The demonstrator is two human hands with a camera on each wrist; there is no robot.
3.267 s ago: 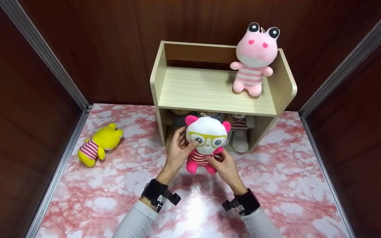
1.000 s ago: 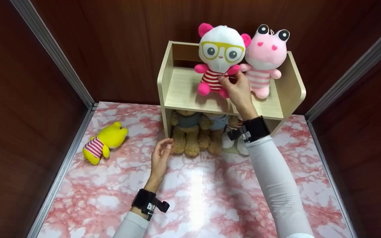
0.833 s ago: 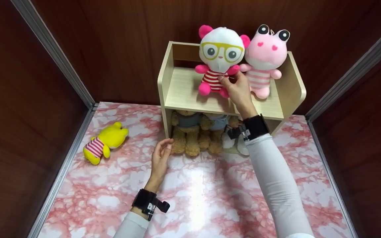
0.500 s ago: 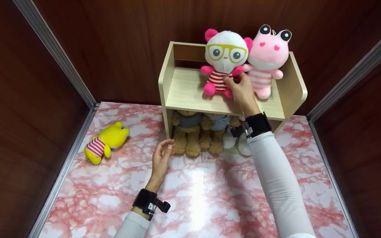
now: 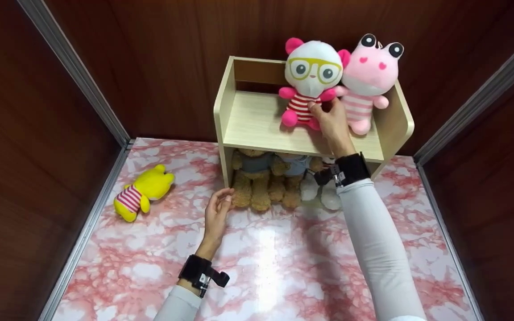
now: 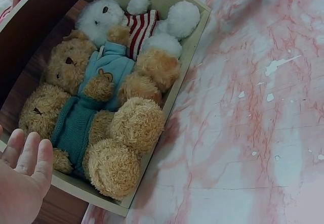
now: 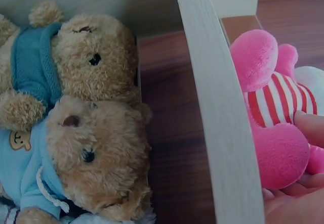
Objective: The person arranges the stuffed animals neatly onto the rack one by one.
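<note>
In the head view a panda plush (image 5: 313, 73) with yellow glasses, pink ears and a red-striped body sits upright on the shelf's top board (image 5: 257, 120). My right hand (image 5: 333, 122) pinches its striped body at the side, thumb in front; the right wrist view shows the thumb on the stripes (image 7: 276, 102). Against the panda's right side leans a pink frog-like plush (image 5: 370, 73) with big black eyes. My left hand (image 5: 217, 214) hangs by the shelf's lower left corner, fingers loosely bent, holding nothing. The left wrist view shows that palm (image 6: 25, 178) beside the lower compartment.
Side by side in the lower compartment sit a teddy bear in a teal sweater (image 6: 76, 128), another in a light blue hoodie (image 6: 109, 70) and a white plush in red stripes (image 6: 142, 29). A yellow plush (image 5: 143, 191) lies on the marbled table at left.
The panda went from in front of the shelf, in both hands, up onto the top board. Lately my right hand has slid it right against the pink plush, which shifted right. The left hand stays low.
</note>
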